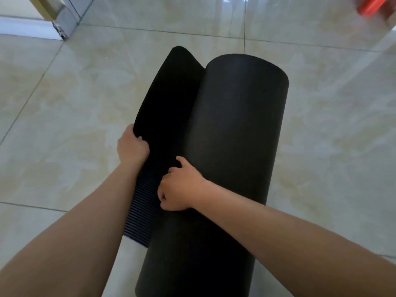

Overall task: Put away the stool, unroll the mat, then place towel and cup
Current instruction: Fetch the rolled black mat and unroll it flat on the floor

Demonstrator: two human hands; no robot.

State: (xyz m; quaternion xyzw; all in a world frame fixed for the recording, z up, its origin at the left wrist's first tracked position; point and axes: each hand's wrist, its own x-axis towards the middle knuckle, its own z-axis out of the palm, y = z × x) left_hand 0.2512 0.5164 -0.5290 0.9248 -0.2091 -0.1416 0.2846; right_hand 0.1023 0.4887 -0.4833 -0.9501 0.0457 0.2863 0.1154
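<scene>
A black mat (231, 129) lies on the tiled floor, still mostly a thick roll running away from me. Its loose end flap has peeled open to the left of the roll and shows a ribbed underside near me. My left hand (131, 146) grips the outer edge of that flap, fingers curled over it. My right hand (180, 187) rests where the flap meets the roll, fingers bent and pinching the mat. No towel, cup or stool can be made out.
Glossy beige floor tiles (75, 99) spread all around the mat. A door frame corner (57, 24) stands at the far left. A blurred red object (372, 5) sits at the top right corner.
</scene>
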